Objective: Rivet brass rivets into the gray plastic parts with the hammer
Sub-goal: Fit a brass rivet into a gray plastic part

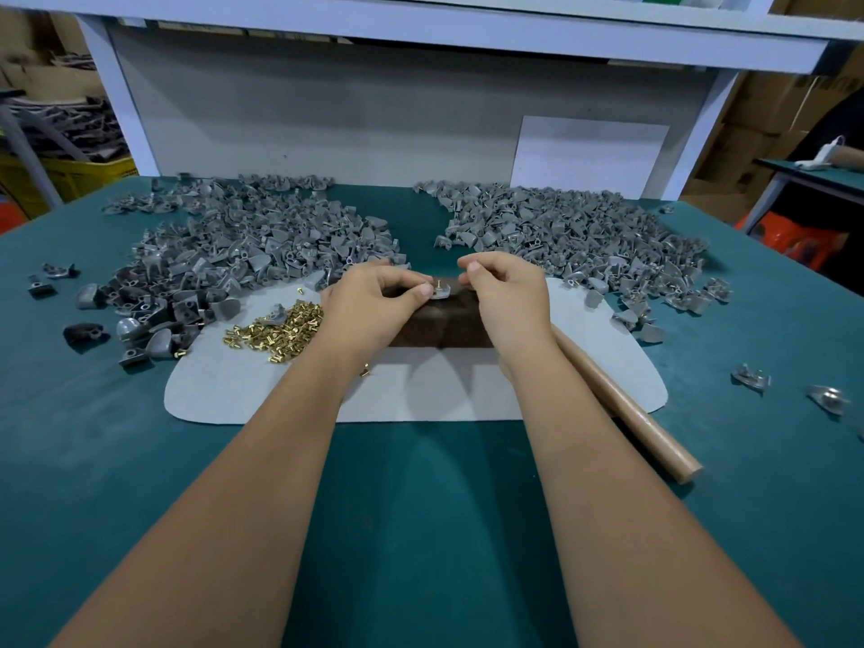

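Both hands over dark block (439, 322): left hand (369, 304) and right hand (505, 297) pinching gray part (442, 291), brass rivet (438, 284) seated upright; hammer handle (626, 413) lying right.

Bright, even light falls from above onto my tabletop (421, 530), and my forearms throw soft double shadows across the pale mat (262, 399). The wide lens bends the shelf (421, 35) edges, and the far corners look soft.
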